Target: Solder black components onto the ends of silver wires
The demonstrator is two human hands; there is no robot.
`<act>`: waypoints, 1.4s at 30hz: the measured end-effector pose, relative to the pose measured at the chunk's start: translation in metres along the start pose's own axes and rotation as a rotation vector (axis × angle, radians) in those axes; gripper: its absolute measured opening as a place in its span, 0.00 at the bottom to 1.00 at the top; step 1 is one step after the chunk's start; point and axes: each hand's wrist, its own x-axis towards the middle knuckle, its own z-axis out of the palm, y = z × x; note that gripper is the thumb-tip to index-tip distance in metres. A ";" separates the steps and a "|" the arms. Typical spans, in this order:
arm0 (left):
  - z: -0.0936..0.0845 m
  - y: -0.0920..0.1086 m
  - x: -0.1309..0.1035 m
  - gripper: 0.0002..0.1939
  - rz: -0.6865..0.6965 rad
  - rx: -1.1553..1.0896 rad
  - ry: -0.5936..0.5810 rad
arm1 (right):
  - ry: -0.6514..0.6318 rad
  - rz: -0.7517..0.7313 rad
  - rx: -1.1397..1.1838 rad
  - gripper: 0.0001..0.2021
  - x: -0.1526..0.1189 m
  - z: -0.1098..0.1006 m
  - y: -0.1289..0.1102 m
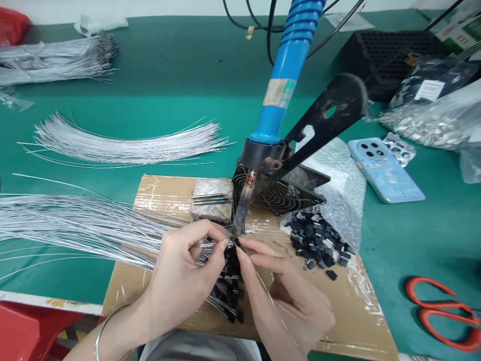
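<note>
Wires [86,220], silvery, slender and gently bowed, left of the soldering iron [293,60]; farther behind, a bare-ended bundle [135,148]. Left hand [180,281], beneath the iron's tip, pinches the wires' ends; right hand [296,301], beside it, pinches a strand. Black-ended clusters [233,301] below the iron appear done; loose black pieces [319,238], right, appear unattached. Finest: the strand [276,310].

No text, brand or number can be read with certainty. The worn white-and-teal paper label [280,93] wrapped around the blue ribbed soldering-iron handle [271,118] shows no legible words; the print on the small white rectangular label [429,90] on the clear plastic bag of black parts [445,70] and the red marks on the green-and-white packaging [461,36] are too small to make out.
</note>
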 end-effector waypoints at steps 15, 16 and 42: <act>0.001 0.001 0.001 0.08 0.008 0.006 0.003 | 0.002 0.000 -0.054 0.07 0.000 -0.001 0.001; 0.000 0.001 0.001 0.08 0.010 0.005 0.002 | 0.000 -0.002 -0.046 0.07 0.000 -0.001 0.001; -0.001 -0.003 -0.001 0.07 -0.067 -0.008 -0.057 | -0.011 0.133 0.079 0.06 -0.004 -0.003 0.003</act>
